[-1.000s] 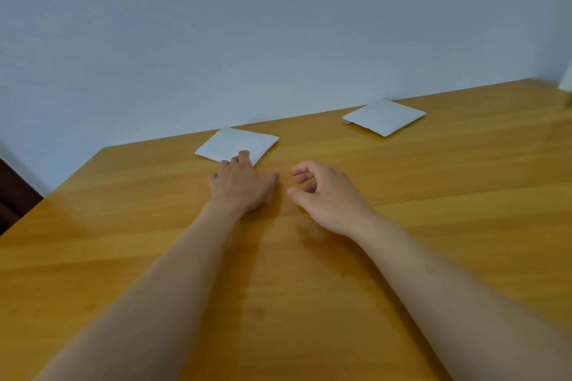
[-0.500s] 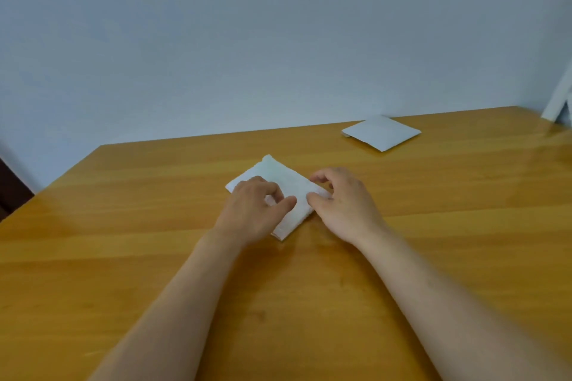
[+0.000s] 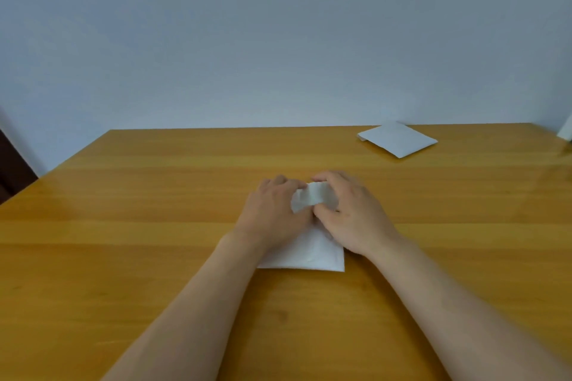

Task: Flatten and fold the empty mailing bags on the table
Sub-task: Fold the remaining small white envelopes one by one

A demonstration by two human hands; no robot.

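Observation:
A white mailing bag (image 3: pixel 312 252) lies on the wooden table (image 3: pixel 154 226) in the middle, its near edge straight and flat. Its far end is crumpled and lifted between my two hands. My left hand (image 3: pixel 272 210) grips that raised end from the left with curled fingers. My right hand (image 3: pixel 353 213) holds it from the right, thumb pressed against the paper. A second white mailing bag (image 3: pixel 397 139) lies flat at the table's far right, apart from both hands.
A pale wall stands right behind the table's far edge. A dark object (image 3: pixel 12 170) sits beyond the table's left corner. Something white (image 3: pixel 566 128) shows at the right edge of the view.
The near bag has been pulled closer and turned so one edge faces me. Both hands now pinch its far end, which is raised and crumpled. The view has tilted.

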